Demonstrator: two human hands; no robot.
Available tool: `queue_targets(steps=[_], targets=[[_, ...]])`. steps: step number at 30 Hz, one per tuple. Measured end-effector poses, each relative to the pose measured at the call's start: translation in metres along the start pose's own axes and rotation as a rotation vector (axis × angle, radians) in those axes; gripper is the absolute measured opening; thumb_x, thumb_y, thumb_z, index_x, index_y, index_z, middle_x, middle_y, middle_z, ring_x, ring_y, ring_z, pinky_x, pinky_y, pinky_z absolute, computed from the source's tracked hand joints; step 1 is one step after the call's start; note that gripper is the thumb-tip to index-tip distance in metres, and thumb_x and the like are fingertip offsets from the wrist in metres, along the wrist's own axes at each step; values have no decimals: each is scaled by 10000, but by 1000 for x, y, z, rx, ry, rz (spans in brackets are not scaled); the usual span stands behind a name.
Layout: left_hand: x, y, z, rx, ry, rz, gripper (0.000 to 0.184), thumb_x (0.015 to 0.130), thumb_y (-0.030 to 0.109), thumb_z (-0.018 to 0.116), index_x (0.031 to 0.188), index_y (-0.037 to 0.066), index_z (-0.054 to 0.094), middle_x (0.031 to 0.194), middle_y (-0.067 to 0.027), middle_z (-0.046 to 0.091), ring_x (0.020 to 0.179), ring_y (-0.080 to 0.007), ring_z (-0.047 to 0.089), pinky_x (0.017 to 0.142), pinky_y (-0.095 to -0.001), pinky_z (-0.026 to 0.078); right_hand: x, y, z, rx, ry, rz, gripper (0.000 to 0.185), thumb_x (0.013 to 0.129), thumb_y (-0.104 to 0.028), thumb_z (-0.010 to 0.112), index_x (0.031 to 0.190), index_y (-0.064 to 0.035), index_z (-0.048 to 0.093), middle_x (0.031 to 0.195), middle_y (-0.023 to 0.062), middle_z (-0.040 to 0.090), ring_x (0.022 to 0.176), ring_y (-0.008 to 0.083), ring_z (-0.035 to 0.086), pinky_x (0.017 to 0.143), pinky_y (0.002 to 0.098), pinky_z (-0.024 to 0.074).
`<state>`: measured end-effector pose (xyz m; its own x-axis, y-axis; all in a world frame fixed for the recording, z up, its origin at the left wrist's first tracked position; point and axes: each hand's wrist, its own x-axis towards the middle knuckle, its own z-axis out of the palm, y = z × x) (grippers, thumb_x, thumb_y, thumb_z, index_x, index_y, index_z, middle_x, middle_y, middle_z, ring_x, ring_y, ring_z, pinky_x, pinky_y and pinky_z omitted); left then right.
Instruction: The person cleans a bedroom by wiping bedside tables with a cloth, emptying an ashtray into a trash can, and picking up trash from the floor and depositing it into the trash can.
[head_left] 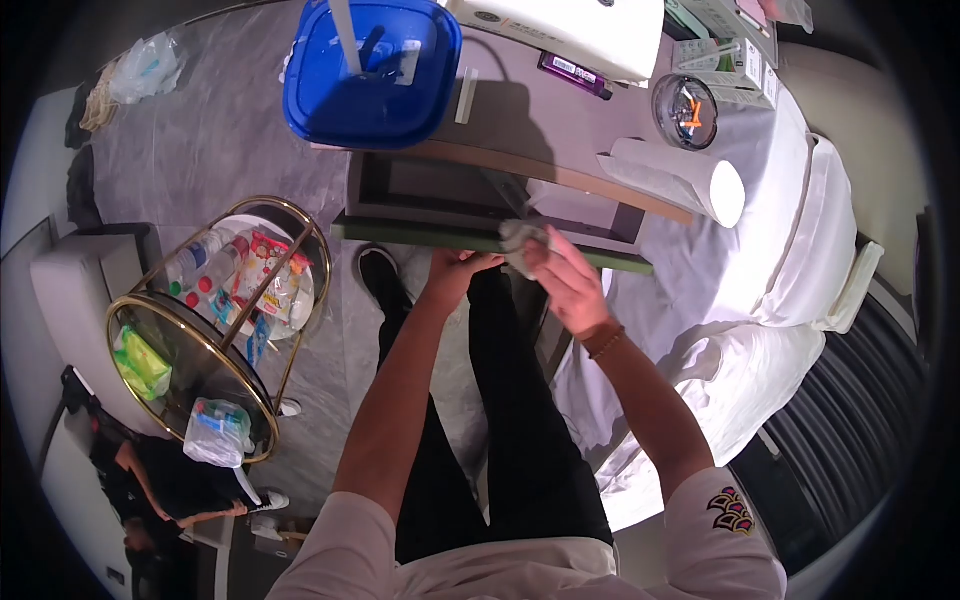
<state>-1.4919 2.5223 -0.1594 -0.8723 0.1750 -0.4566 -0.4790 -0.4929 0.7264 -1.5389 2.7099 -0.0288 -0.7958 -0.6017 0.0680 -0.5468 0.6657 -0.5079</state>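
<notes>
Holding crumpled pale cloth: right hand, at open drawer's green front | left hand: beside that front, grip cannot be told | blue tub: at tabletop end

On the far left of the table sits a blue tub; to its right lie a thin white strip, a purple box and a large white pack. Farther right stands a glass dish with orange bits in it, near a white roll. White bedding spreads along the right. At left, a gold-framed trolley carries bottles, a bright snack bag, a green packet and a filled clear bag. A person in black is at the near left; a plastic bag lies at the far left.
</notes>
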Motion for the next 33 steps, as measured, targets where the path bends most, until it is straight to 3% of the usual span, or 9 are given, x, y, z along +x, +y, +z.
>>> queue_targets(steps=[5,11,14,19,24,27,28,29,33], targets=[[0,19,10,-155,37,-149,251,840,-10,637,717,115,457,931,-27,631,934,-209,641,871,-444,533,-41,30,-36,-35,-37,68,436,668,80,552,1083,-15,646,1202,109,605,1197,345,519,942,395,488],[0,21,11,-162,19,-140,172,860,6,625,758,94,518,937,-36,636,933,-203,640,877,-426,530,-93,68,-67,-149,-85,112,568,603,93,539,1149,-39,623,1245,96,582,1183,363,526,907,408,502],[0,21,15,-202,89,-160,272,816,-33,661,697,114,466,853,-19,615,879,-172,643,818,-370,562,-105,73,-80,-169,-103,168,575,585,108,539,1135,-36,628,1248,91,581,1177,368,529,896,410,509],[1,23,13,-186,57,-168,263,824,-37,651,708,111,466,858,-11,610,881,-169,640,828,-382,559,-106,73,-87,-182,-120,191,547,580,120,548,1098,-27,641,1250,88,580,1177,371,527,891,410,515],[0,31,17,-166,87,-193,272,832,-36,643,710,111,449,866,-10,608,889,-173,639,834,-399,558,-105,66,-90,-194,-98,420,497,658,189,517,1100,-6,635,1192,137,603,1138,406,534,953,412,466],[1,19,9,-184,62,-193,251,837,-25,643,719,106,465,873,-14,611,897,-178,639,837,-411,556,-92,29,-106,-133,30,583,461,690,187,487,1075,-6,648,1166,136,614,1081,342,571,917,385,472],[0,14,5,-217,26,-169,107,862,0,618,835,81,553,924,-33,630,926,-195,639,877,-427,532,-88,10,-108,-135,30,584,461,690,187,487,1075,-6,648,1166,136,614,1081,342,571,917,385,472],[0,12,4,-249,-9,-145,86,888,26,593,952,56,642,975,-53,648,955,-211,640,916,-444,508,-84,-12,-108,172,172,767,417,708,166,478,1044,0,659,1149,120,614,1053,283,580,911,349,468],[1,25,14,-234,7,-161,113,880,4,590,962,60,644,976,-45,649,955,-207,637,904,-451,507,-33,-59,-84,1308,462,1158,350,803,68,478,1118,4,616,1099,88,603,948,143,571,804,243,455]])
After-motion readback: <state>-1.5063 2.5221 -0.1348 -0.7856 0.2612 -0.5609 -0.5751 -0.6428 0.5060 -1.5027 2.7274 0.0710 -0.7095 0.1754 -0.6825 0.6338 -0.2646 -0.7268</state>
